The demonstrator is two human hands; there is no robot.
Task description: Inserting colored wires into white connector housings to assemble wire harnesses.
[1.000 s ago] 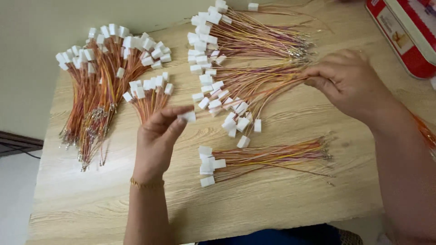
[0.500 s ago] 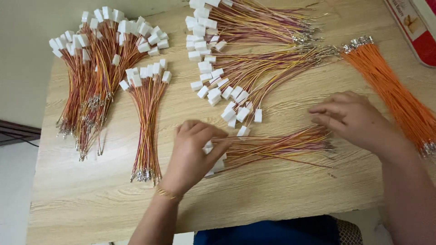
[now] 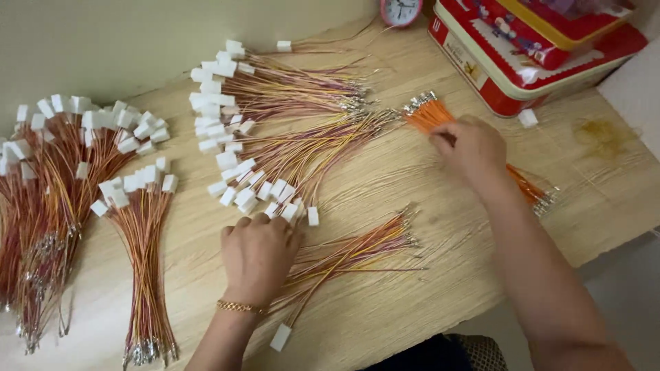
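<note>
Person, head view: 2 bare forearms, no sleeves in view. Left hand (image 3: pixel 258 257): 1 thin gold-coloured chain bracelet (image 3: pixel 240 307) at the wrist. Right hand (image 3: pixel 471 148): no ring, watch or band visible. Nails short, unpainted where visible.

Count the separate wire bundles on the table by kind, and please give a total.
Bundles with white connectors: 5 (far left, small left, top, middle, under left hand)
Plain orange wire bundle: 1
Total: 6
</note>
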